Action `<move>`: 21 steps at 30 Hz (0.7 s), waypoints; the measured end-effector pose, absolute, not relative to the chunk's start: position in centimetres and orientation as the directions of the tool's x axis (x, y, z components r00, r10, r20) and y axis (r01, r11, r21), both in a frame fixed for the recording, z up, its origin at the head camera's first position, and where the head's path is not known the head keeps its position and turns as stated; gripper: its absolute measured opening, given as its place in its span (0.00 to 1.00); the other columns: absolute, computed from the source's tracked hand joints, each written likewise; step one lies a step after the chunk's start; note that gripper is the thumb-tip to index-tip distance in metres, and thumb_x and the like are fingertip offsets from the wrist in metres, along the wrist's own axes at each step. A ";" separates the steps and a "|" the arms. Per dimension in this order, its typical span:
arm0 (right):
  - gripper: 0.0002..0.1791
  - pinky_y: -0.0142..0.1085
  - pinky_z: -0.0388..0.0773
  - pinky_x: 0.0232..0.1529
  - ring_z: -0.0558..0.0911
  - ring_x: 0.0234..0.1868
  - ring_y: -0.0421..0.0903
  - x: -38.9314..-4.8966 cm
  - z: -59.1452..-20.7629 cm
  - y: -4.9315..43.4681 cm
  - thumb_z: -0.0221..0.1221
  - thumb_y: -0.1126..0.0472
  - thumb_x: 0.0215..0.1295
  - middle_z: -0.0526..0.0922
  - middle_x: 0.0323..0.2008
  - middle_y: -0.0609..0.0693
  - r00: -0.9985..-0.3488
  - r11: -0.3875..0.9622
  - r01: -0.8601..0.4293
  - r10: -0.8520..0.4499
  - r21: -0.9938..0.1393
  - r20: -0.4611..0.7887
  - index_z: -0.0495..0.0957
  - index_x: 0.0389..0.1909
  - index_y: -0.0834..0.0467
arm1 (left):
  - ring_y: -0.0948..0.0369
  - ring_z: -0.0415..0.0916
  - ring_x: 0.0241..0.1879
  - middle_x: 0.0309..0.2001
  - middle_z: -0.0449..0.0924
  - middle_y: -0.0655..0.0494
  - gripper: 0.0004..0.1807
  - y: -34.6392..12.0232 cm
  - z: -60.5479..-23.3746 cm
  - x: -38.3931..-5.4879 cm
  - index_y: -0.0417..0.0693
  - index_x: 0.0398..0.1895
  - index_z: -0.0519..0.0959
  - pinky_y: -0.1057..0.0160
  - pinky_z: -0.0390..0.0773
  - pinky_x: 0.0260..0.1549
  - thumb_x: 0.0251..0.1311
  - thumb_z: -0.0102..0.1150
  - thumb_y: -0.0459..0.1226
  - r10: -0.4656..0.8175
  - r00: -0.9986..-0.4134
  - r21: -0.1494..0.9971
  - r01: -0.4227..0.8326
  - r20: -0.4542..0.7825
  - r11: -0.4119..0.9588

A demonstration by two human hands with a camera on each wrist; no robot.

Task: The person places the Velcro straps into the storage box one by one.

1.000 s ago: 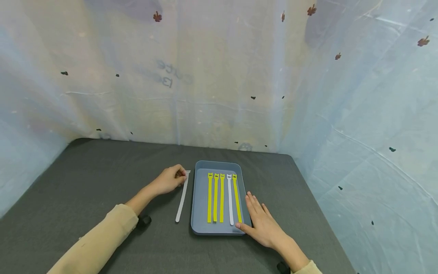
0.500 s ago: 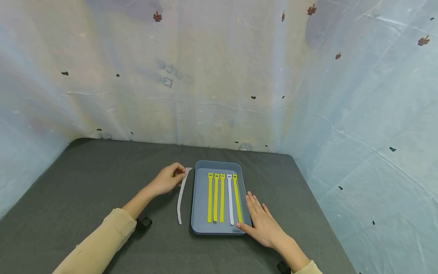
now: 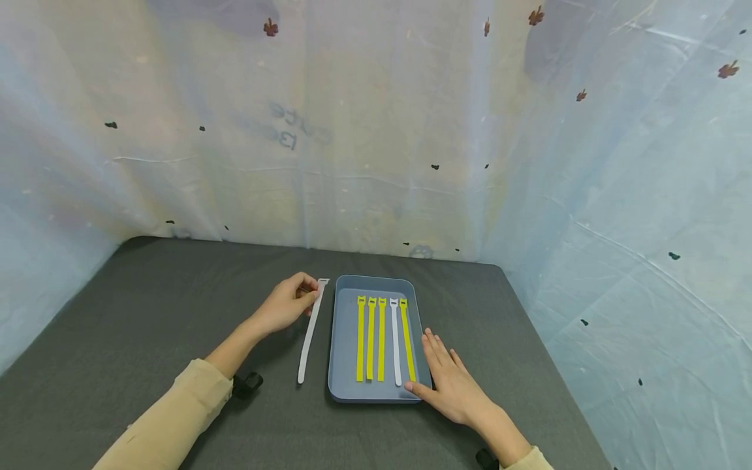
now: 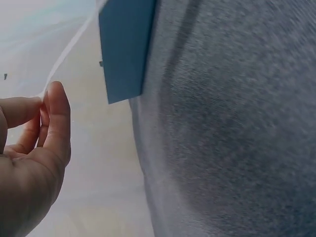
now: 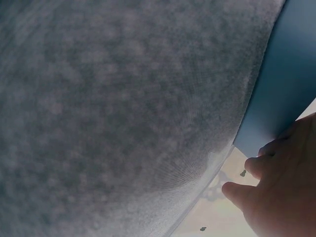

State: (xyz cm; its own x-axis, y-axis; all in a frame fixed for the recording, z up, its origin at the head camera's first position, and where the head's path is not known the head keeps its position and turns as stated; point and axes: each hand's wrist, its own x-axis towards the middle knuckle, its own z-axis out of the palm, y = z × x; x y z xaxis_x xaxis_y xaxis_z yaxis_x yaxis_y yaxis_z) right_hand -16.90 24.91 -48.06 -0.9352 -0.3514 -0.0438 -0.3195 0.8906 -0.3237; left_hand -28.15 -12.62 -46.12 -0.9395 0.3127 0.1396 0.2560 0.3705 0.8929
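Observation:
My left hand [image 3: 289,302] pinches a white hook-and-loop cable tie [image 3: 309,333] close to its slotted head, between thumb and fingers. The tie slants down toward me, left of a blue-grey tray [image 3: 343,386]; in the left wrist view it shows as a pale strip [image 4: 71,45] leading from the fingertips. Inside the tray, several yellow cable ties [image 3: 371,339] and one white cable tie [image 3: 395,346] lie lengthwise, heads away from me. My right hand [image 3: 452,386] rests with straight fingers against the tray's right side, its thumb over the near right corner.
Dark grey cloth [image 3: 194,294] covers the table under the tray. A pale, marked sheet [image 3: 364,130] hangs behind the table and along its sides. Black wrist straps [image 3: 247,385] show at both wrists.
My left hand has moved slightly away from me, drawing the white cable tie's head with it. Its tail bent, then straightened and swung left. The right hand and tray have stayed put.

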 end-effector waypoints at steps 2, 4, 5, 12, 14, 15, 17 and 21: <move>0.57 0.64 0.48 0.77 0.49 0.83 0.60 -16.9 -48.1 24.9 0.56 0.29 0.70 0.44 0.84 0.56 -0.935 0.890 -0.321 -0.352 -0.324 -0.041 0.48 0.83 0.63 | 0.53 0.81 0.32 0.44 0.81 0.40 0.09 -12.5 -45.8 -28.0 0.38 0.54 0.75 0.44 0.83 0.38 0.77 0.55 0.33 0.312 -0.938 0.899 0.260 0.148 0.353; 0.57 0.64 0.48 0.77 0.49 0.83 0.59 -16.8 -48.1 25.0 0.56 0.29 0.70 0.44 0.84 0.56 -0.935 0.891 -0.322 -0.352 -0.320 -0.040 0.48 0.83 0.63 | 0.52 0.81 0.32 0.44 0.81 0.41 0.09 -12.4 -45.5 -27.9 0.38 0.54 0.75 0.41 0.82 0.39 0.77 0.55 0.33 0.312 -0.938 0.904 0.261 0.154 0.338; 0.56 0.64 0.49 0.77 0.49 0.83 0.60 -16.8 -48.1 25.0 0.57 0.29 0.70 0.45 0.84 0.56 -0.935 0.890 -0.324 -0.354 -0.321 -0.035 0.48 0.83 0.63 | 0.52 0.81 0.33 0.44 0.81 0.42 0.09 -12.4 -45.4 -27.9 0.38 0.54 0.75 0.41 0.82 0.40 0.77 0.55 0.33 0.311 -0.937 0.905 0.262 0.156 0.334; 0.56 0.64 0.49 0.77 0.49 0.83 0.59 -16.8 -48.1 25.0 0.57 0.30 0.70 0.44 0.84 0.56 -0.935 0.894 -0.326 -0.353 -0.307 -0.037 0.47 0.83 0.63 | 0.49 0.81 0.34 0.45 0.79 0.37 0.10 -11.8 -44.5 -27.5 0.38 0.54 0.74 0.44 0.84 0.39 0.77 0.56 0.34 0.303 -0.940 0.915 0.255 0.159 0.313; 0.56 0.64 0.49 0.77 0.49 0.83 0.59 -16.8 -48.1 25.0 0.57 0.30 0.70 0.44 0.84 0.57 -0.934 0.893 -0.327 -0.354 -0.310 -0.035 0.47 0.83 0.62 | 0.49 0.81 0.33 0.45 0.79 0.37 0.10 -11.6 -44.2 -27.3 0.38 0.54 0.74 0.46 0.84 0.38 0.77 0.56 0.34 0.300 -0.940 0.916 0.257 0.163 0.307; 0.56 0.64 0.49 0.77 0.49 0.83 0.59 -16.9 -48.1 25.0 0.57 0.30 0.70 0.45 0.84 0.57 -0.934 0.892 -0.328 -0.355 -0.311 -0.034 0.47 0.83 0.63 | 0.49 0.81 0.33 0.45 0.79 0.39 0.10 -11.4 -44.1 -27.3 0.38 0.54 0.74 0.48 0.84 0.38 0.77 0.56 0.34 0.300 -0.939 0.917 0.259 0.166 0.303; 0.56 0.64 0.49 0.77 0.49 0.83 0.59 -16.8 -48.1 24.9 0.57 0.29 0.70 0.45 0.84 0.57 -0.935 0.892 -0.327 -0.354 -0.312 -0.032 0.47 0.83 0.63 | 0.48 0.81 0.33 0.45 0.79 0.41 0.10 -11.1 -43.8 -27.1 0.38 0.55 0.74 0.52 0.84 0.36 0.77 0.56 0.34 0.303 -0.938 0.922 0.259 0.168 0.289; 0.56 0.64 0.49 0.77 0.49 0.83 0.59 -16.8 -48.1 24.9 0.57 0.29 0.70 0.45 0.84 0.56 -0.937 0.896 -0.320 -0.347 -0.309 -0.036 0.48 0.83 0.62 | 0.50 0.80 0.33 0.47 0.79 0.44 0.11 -10.5 -43.5 -26.9 0.37 0.56 0.73 0.56 0.83 0.36 0.77 0.56 0.34 0.310 -0.935 0.929 0.258 0.171 0.266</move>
